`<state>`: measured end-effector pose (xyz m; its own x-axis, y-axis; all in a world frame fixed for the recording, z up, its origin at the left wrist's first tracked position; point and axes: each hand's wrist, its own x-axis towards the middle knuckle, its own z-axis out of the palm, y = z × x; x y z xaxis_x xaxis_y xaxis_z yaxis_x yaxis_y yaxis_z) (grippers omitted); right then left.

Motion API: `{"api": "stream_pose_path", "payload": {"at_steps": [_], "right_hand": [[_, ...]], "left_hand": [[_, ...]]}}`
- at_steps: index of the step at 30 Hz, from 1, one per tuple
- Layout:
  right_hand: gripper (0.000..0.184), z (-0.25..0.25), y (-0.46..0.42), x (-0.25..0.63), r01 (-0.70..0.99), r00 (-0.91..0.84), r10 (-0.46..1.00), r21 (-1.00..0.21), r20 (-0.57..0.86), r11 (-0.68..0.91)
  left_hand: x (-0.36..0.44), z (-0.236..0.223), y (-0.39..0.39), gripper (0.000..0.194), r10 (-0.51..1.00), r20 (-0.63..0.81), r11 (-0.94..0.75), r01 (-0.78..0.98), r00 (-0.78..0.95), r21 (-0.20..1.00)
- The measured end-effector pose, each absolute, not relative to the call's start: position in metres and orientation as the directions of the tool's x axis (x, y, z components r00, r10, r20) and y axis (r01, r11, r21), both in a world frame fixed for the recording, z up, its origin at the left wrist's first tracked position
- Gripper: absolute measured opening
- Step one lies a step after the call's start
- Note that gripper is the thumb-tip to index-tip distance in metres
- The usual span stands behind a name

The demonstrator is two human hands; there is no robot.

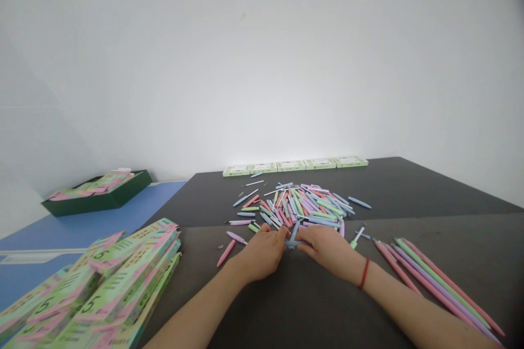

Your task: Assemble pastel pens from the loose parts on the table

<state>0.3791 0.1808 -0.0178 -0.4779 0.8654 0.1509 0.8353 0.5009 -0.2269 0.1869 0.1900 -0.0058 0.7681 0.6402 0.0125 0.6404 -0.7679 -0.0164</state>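
Note:
Just in front of the pile of pastel pens (301, 207), my two hands come together over a light blue pen (292, 244). My left hand (265, 248) has its fingers bent, closed at the left end of that pen. Thumb and forefinger of my right hand (325, 244) pinch its other end. A second blue pen piece (295, 229) lies crosswise behind it, partly hidden. Beside my left wrist are a pink pen (226, 253) and a purple pen (236, 237). A green-and-white pen part (358, 235) lies beyond my right wrist.
Long pastel rods of pens (446, 283) lie at the right. Green-and-pink boxes (123, 283) are stacked at the left edge of the dark table (429, 191). Several flat boxes (290, 166) line the back by the wall. A dark green tray (98, 202) holds more packages on a blue surface.

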Motion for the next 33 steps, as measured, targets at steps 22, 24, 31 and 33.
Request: {"api": "stream_pose_path", "payload": {"at_steps": [22,24,31,33], "right_hand": [[0.011,-0.015,0.176,0.373,0.79,-0.563,0.814,-0.195,0.141,0.581],[0.013,-0.013,0.174,0.37,0.786,-0.563,0.815,-0.216,0.137,0.579],[0.02,-0.005,0.162,0.36,0.765,-0.563,0.822,-0.319,0.089,0.559],[0.023,-0.001,0.159,0.361,0.763,-0.56,0.826,-0.347,0.069,0.546]], "left_hand": [[0.178,-0.008,0.177,0.013,0.676,-0.029,-0.729,0.675,0.736,0.114],[0.175,-0.005,0.17,0.012,0.699,-0.044,-0.706,0.699,0.714,0.117],[0.17,0.007,0.153,0.014,0.725,-0.058,-0.683,0.727,0.687,0.073],[0.168,0.005,0.154,0.016,0.735,-0.049,-0.667,0.733,0.677,0.132]]}}
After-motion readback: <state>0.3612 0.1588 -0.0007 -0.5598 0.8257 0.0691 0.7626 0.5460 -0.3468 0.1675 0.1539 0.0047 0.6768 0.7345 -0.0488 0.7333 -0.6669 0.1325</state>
